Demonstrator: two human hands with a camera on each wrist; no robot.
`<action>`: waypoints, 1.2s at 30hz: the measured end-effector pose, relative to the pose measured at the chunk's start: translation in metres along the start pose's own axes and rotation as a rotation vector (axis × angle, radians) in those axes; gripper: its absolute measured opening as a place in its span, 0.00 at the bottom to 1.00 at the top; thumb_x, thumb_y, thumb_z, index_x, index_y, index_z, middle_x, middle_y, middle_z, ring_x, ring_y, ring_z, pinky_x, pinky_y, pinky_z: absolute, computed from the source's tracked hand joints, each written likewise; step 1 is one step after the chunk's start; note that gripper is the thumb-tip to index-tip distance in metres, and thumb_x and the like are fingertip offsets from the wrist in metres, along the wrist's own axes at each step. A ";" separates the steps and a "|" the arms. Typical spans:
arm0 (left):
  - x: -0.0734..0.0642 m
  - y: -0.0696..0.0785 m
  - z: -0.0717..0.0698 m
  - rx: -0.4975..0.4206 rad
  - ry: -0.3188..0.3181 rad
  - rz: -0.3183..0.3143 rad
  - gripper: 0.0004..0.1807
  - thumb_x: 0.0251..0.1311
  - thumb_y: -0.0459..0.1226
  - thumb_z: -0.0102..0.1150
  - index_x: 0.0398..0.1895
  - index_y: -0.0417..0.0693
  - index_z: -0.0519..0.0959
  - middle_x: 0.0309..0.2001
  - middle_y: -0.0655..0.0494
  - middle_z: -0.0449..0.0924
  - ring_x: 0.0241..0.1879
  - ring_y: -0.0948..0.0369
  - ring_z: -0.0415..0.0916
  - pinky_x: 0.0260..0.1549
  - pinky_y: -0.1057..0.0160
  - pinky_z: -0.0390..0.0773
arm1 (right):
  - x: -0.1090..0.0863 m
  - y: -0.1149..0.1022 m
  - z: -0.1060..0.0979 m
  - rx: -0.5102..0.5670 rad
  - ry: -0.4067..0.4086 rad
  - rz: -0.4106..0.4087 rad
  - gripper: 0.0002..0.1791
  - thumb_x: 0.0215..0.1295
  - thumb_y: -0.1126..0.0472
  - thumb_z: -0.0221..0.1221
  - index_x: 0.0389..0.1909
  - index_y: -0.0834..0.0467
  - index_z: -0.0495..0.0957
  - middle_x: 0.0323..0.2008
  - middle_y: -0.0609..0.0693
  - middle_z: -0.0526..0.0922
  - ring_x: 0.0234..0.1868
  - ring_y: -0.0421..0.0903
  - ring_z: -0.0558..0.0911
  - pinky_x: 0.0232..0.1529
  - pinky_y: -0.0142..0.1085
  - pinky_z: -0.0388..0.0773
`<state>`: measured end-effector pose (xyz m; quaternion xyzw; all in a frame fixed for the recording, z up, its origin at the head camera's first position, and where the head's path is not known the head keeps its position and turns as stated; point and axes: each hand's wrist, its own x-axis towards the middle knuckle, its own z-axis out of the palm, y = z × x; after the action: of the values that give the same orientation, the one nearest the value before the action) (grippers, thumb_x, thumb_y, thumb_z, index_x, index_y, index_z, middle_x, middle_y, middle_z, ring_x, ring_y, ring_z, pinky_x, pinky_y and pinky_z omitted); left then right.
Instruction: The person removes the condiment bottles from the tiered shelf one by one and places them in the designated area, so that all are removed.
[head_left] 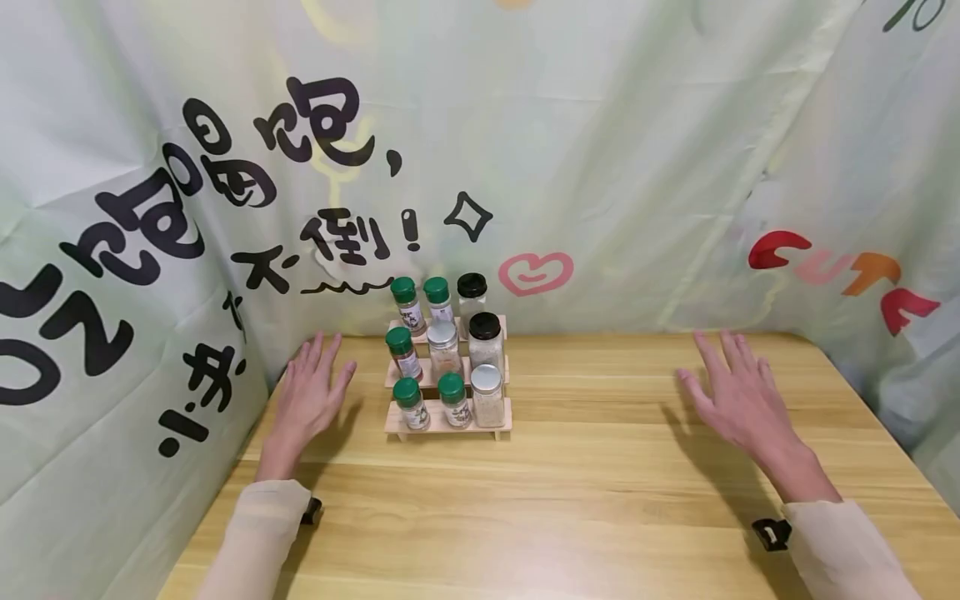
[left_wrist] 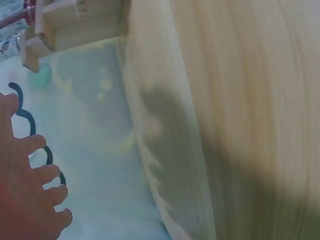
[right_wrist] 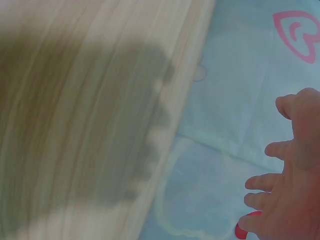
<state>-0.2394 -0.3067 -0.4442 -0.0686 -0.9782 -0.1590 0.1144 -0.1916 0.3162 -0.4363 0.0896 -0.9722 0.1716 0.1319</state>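
While left grip (head_left: 306, 402), right grip (head_left: 744, 406) hang spread, cylindrical jars (head_left: 445, 357) line stepped wooden rack (head_left: 434, 422) on grained tabletop (head_left: 577, 475).

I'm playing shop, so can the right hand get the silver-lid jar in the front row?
Probably yes: the right hand holds nothing, and I see nothing standing between it and the jar, at the rack's right end. It would just have to reach across the table.

3-tier wd rack (head_left: 434, 422) stands on tbl (head_left: 600, 467) w/ 9 upright jars (head_left: 446, 358), grn/blk/slvr lids (head_left: 452, 385).
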 end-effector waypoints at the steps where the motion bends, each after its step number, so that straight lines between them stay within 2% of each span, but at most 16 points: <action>1: -0.002 0.001 0.000 -0.007 0.008 -0.001 0.40 0.79 0.61 0.29 0.83 0.47 0.49 0.82 0.38 0.37 0.79 0.35 0.36 0.73 0.30 0.38 | -0.001 -0.001 0.000 -0.001 0.003 -0.001 0.39 0.81 0.43 0.45 0.81 0.62 0.49 0.76 0.78 0.47 0.76 0.76 0.45 0.69 0.77 0.41; 7: -0.010 0.007 0.001 -0.036 0.063 0.011 0.38 0.80 0.59 0.32 0.83 0.47 0.51 0.82 0.39 0.39 0.79 0.35 0.37 0.74 0.30 0.37 | -0.002 -0.013 0.000 0.024 0.015 -0.021 0.39 0.81 0.43 0.46 0.81 0.63 0.50 0.75 0.78 0.48 0.77 0.75 0.44 0.69 0.76 0.40; 16: -0.027 0.020 0.007 -0.114 0.073 0.009 0.36 0.81 0.57 0.34 0.83 0.49 0.51 0.83 0.42 0.38 0.80 0.37 0.36 0.75 0.32 0.36 | -0.006 -0.037 -0.002 0.096 0.051 -0.059 0.38 0.81 0.46 0.49 0.81 0.60 0.50 0.76 0.76 0.51 0.77 0.74 0.47 0.71 0.74 0.40; 21: -0.033 0.030 0.012 -0.198 0.079 0.039 0.34 0.82 0.53 0.37 0.82 0.49 0.54 0.82 0.39 0.43 0.79 0.37 0.40 0.74 0.31 0.43 | -0.007 -0.058 -0.006 0.177 0.107 -0.080 0.36 0.80 0.48 0.52 0.81 0.58 0.54 0.75 0.72 0.57 0.73 0.74 0.56 0.67 0.75 0.52; 25: -0.033 0.036 0.017 -0.296 0.063 0.084 0.32 0.81 0.50 0.41 0.82 0.48 0.56 0.80 0.37 0.49 0.78 0.37 0.47 0.73 0.31 0.50 | -0.007 -0.075 -0.006 0.258 0.116 -0.068 0.35 0.80 0.48 0.53 0.80 0.56 0.57 0.74 0.68 0.62 0.71 0.73 0.60 0.60 0.75 0.60; 29: -0.034 0.038 0.021 -0.375 0.033 0.120 0.31 0.81 0.47 0.46 0.79 0.41 0.61 0.76 0.37 0.60 0.74 0.38 0.57 0.71 0.33 0.57 | -0.005 -0.093 -0.005 0.339 0.123 -0.070 0.34 0.79 0.49 0.54 0.80 0.53 0.58 0.73 0.66 0.65 0.71 0.70 0.63 0.59 0.74 0.63; 33: -0.040 0.035 0.025 -0.495 -0.019 0.099 0.27 0.81 0.45 0.48 0.72 0.36 0.68 0.68 0.34 0.72 0.68 0.37 0.68 0.66 0.33 0.66 | 0.000 -0.107 0.000 0.412 0.167 -0.107 0.32 0.78 0.52 0.56 0.78 0.53 0.62 0.72 0.62 0.68 0.71 0.65 0.67 0.61 0.69 0.66; 36: -0.042 0.032 0.027 -0.597 -0.047 0.082 0.24 0.80 0.42 0.50 0.68 0.34 0.72 0.62 0.34 0.77 0.62 0.38 0.75 0.63 0.35 0.72 | 0.005 -0.117 0.005 0.463 0.213 -0.131 0.29 0.77 0.54 0.58 0.76 0.54 0.66 0.69 0.59 0.72 0.68 0.61 0.71 0.61 0.65 0.69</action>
<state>-0.1985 -0.2715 -0.4705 -0.1421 -0.8870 -0.4333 0.0729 -0.1720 0.2057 -0.4031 0.1616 -0.8798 0.3888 0.2205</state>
